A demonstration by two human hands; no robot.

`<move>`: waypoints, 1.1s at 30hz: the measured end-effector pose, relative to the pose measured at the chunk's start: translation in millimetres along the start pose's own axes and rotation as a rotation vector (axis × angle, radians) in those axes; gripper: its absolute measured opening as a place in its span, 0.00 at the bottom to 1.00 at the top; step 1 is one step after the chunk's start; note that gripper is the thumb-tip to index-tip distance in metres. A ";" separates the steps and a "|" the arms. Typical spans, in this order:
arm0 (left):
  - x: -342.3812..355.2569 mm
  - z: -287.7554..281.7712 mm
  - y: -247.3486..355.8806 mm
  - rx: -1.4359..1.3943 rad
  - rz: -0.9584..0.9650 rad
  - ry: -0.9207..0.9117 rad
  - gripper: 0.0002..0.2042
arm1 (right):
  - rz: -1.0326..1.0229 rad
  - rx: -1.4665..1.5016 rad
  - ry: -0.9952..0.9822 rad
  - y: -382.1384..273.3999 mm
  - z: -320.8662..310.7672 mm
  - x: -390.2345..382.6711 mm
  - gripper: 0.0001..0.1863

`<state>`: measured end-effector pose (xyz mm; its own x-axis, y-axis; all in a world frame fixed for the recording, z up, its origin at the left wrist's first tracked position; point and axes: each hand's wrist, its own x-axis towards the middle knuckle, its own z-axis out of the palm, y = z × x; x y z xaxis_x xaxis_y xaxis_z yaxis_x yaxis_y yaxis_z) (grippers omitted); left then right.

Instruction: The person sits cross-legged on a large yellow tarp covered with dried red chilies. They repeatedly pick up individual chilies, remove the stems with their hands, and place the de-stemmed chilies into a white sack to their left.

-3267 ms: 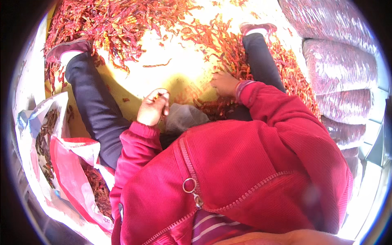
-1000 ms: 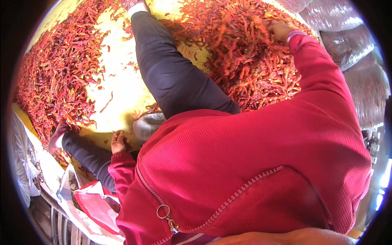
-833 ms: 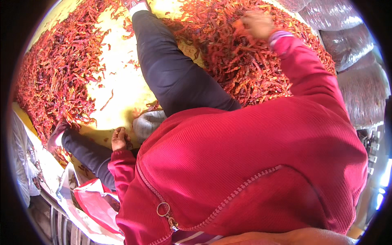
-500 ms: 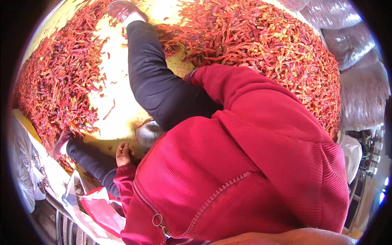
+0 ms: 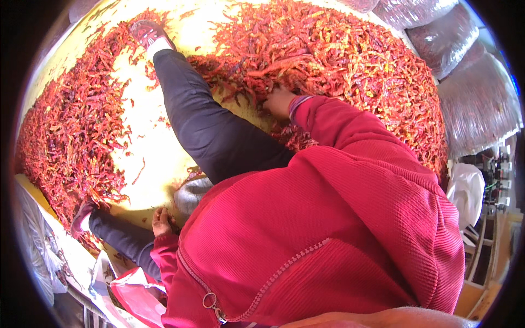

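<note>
Red chillies (image 5: pixel 350 60), dried and wrinkled by the look of them, lie in a broad heap right at your right hand (image 5: pixel 279 103), which rests at the heap's near left edge. Your fingertips go in among the pods and shadow, so I cannot tell whether they are spread, pressed together or pinching any. From that hand the heap lies ahead and to your right; its long axis slants from far left to near right, while the single pods point every way. Your right hand is clearly the nearer one.

Your left hand (image 5: pixel 162 221) is well apart from that heap, low beside your left leg (image 5: pixel 120 232). Its fingers look curled in, but I cannot tell if they pinch anything. Just beside it, toward your right, is a grey rounded bundle (image 5: pixel 191 195).

Farther out, your right leg (image 5: pixel 205 120) stretches away between your two hands, with a strip of the yellow sheet (image 5: pixel 246 112) bare between it and your right hand. Across the sunlit middle of the sheet, a lone chilli (image 5: pixel 139 170) lies with its long axis pointing mostly away from you, nearer your left hand than your right. Beyond it, on your left, spreads a second heap (image 5: pixel 71 131). A red and white bag (image 5: pixel 136 298) is near your left sleeve, and filled clear plastic bags (image 5: pixel 481 104) line the far right side.
</note>
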<state>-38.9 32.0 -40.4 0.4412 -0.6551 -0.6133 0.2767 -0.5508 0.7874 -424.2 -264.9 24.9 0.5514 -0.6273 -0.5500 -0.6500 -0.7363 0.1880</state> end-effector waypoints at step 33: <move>56.1 6.9 -27.5 -0.237 -0.234 -0.251 0.04 | 0.154 0.163 0.013 82.1 -19.1 131.8 0.21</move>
<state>-27.7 6.8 -96.9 0.1292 -0.6483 -0.7503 0.5467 -0.5848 0.5994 -394.9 -412.9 -16.6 0.4448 -0.7334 -0.5140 -0.8028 -0.5810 0.1343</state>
